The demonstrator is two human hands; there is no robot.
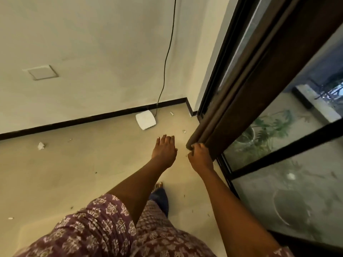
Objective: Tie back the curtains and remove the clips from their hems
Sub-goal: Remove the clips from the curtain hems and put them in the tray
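A dark brown curtain [259, 80] hangs gathered in folds along the glass door, its hem just above the floor at centre right. My right hand [199, 156] grips the bottom hem of the curtain with curled fingers. My left hand [165, 148] hovers beside it to the left, fingers straight and together, holding nothing. No clip shows on the hem; the part under my right hand is hidden.
A glass sliding door [278, 145] with black frame runs along the right. A white flat device [145, 120] with a black cable [167, 58] lies by the wall skirting. Scraps of paper [40, 145] and small debris dot the beige floor. My foot [159, 185] stands below.
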